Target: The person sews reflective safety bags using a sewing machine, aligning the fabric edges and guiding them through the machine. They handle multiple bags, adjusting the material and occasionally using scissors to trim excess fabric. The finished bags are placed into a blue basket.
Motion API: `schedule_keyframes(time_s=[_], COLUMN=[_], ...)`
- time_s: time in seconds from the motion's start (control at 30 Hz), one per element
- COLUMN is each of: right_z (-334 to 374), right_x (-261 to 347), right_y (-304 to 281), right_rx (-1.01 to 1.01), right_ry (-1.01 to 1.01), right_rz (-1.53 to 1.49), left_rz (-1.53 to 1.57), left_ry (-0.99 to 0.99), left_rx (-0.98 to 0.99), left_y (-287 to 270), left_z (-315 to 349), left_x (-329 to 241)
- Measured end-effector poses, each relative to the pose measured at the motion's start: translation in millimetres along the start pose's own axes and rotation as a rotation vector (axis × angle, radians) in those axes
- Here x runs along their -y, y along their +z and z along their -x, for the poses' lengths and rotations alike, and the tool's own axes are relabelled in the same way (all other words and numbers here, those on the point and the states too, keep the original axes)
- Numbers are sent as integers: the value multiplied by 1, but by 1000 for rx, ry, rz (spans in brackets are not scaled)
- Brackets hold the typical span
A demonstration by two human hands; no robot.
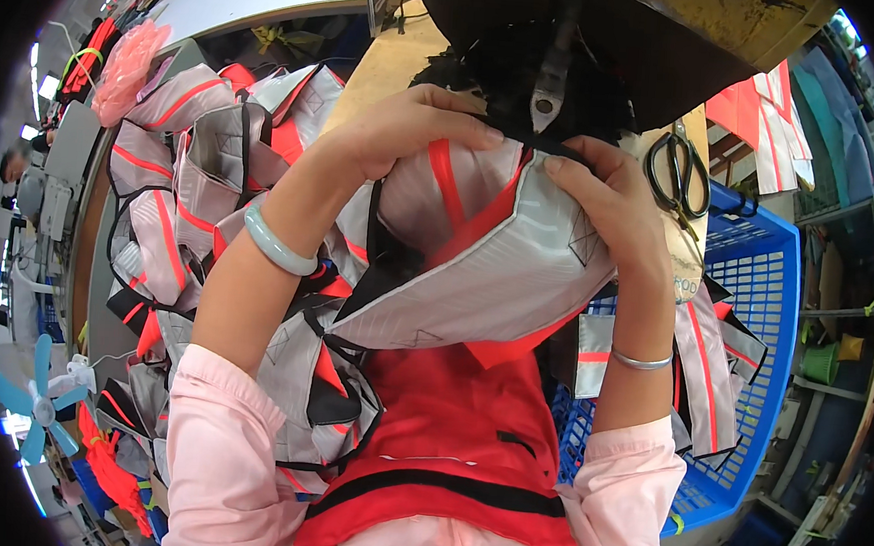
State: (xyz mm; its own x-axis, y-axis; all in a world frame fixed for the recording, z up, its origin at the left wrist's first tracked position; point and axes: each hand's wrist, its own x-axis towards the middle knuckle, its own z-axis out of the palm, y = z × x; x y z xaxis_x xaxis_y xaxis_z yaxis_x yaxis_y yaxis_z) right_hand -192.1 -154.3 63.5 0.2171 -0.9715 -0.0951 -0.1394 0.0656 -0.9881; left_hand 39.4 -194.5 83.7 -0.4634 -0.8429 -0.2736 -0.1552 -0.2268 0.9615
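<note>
My left hand (406,129) pinches the far edge of a sewn fabric piece (503,262), grey with red-orange stripes and black binding. Close beside it, my right hand (623,206) grips the same edge, thumb on the grey face and fingers behind. The piece hangs open between my hands, its folded inside showing on the left and a red-orange corner at the bottom. Its black-bound edge lies just under a pointed metal machine part (548,95); whether they touch, I cannot tell. Black scraps (504,77) are heaped behind that part.
A dark machine housing (671,47) overhangs the work at the top. Black-handled scissors (678,178) lie on the wooden tabletop (384,75)'s right side. Similar grey pieces (199,158) pile up on my left. At my right stands a blue plastic basket (773,254) holding more pieces.
</note>
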Motion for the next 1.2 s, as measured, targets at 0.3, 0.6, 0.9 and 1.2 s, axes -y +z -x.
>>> schedule_keyframes(time_s=[0.3, 0.6, 0.9, 1.2], right_z=[-3, 52, 3, 12], right_x=[2, 5, -61, -36], right_y=[-6, -10, -107, -156], right_rx=[-13, 163, -592, -252], right_ry=[-3, -132, -93, 165], right_rz=[-43, 198, 1332, 1034], left_rz=[10, -152, -83, 98], left_ry=[16, 55, 147, 288], left_rx=[-57, -99, 28, -50], left_y=[2, 0, 39, 61], left_z=[-2, 29, 89, 108], left_x=[-2, 9, 42, 50])
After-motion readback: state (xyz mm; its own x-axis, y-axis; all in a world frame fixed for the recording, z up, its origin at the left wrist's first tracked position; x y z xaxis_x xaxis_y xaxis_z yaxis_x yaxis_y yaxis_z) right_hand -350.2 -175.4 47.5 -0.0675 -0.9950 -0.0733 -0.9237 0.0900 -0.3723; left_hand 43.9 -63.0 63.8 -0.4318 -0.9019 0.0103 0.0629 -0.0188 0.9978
